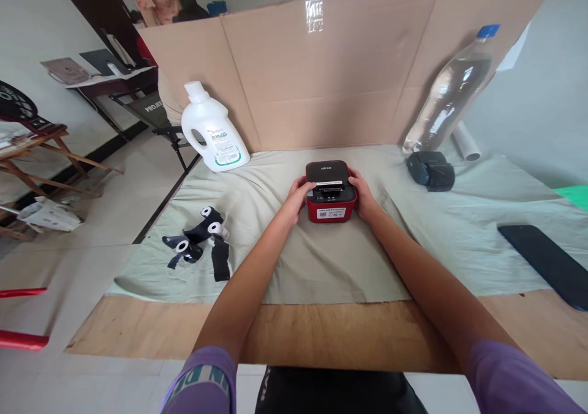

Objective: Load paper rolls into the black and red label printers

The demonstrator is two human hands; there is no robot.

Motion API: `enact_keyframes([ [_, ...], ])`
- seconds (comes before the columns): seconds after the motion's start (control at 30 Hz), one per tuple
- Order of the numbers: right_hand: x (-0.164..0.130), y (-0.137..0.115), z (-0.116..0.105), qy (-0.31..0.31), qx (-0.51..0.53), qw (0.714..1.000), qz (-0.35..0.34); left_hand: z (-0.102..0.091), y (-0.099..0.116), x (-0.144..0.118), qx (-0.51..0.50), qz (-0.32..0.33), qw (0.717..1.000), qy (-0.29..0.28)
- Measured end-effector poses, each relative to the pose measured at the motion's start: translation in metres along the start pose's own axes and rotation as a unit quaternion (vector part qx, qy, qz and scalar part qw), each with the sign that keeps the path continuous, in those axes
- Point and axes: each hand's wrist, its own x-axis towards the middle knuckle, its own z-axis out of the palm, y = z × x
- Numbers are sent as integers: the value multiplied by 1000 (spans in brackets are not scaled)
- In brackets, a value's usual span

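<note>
A small label printer [331,195] with a red body and a black lid sits in the middle of the pale cloth [321,261] on the table. My left hand [297,198] grips its left side, thumb near the lid's front edge. My right hand [362,195] holds its right side. Several black label rolls [202,239] with white cores lie loose on the cloth to the left, apart from both hands.
A white detergent jug [212,129] stands at the back left. A clear plastic bottle [452,89] leans at the back right over a black device [432,170] and a white tube [466,141]. A dark phone [546,264] lies at the right. A cardboard screen [321,71] walls the back.
</note>
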Motion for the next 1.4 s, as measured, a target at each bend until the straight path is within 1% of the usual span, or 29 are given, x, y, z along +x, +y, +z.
enact_keyframes([
  [0.1, -1, 0, 2, -8, 5, 1000, 1, 1, 0, 1, 0, -8, 1000, 8],
  [0.2, -1, -3, 6, -13, 23, 999, 26, 2, 1, 2, 4, -16, 1000, 15],
  [0.3, -1, -7, 9, -22, 36, 998, 56, 3, 1, 3, 1, -10, 1000, 18],
  [0.4, 1, -12, 7, -23, 33, 997, 70, 1, 1, 4, 9, -4, 1000, 20],
  [0.6, 6, -14, -3, -17, -2, 998, 66, -8, 3, 6, 29, 32, 999, -13],
  [0.93, 2, -15, 1, -22, -17, 998, 49, -6, -4, 9, 29, 58, 998, -19],
  [1.23, 6, 1, -10, -42, -25, 998, 41, -7, 0, 8, 49, 35, 998, -6],
  [1.3, 8, 3, -11, -47, -27, 998, 34, -6, -2, 9, 51, 50, 997, -1],
  [1.33, 10, 4, -12, -43, -34, 998, 25, -5, -3, 9, 52, 69, 996, 3],
  [1.4, 12, 3, -12, -26, -63, 998, -2, -4, -4, 10, 70, 134, 988, 13],
])
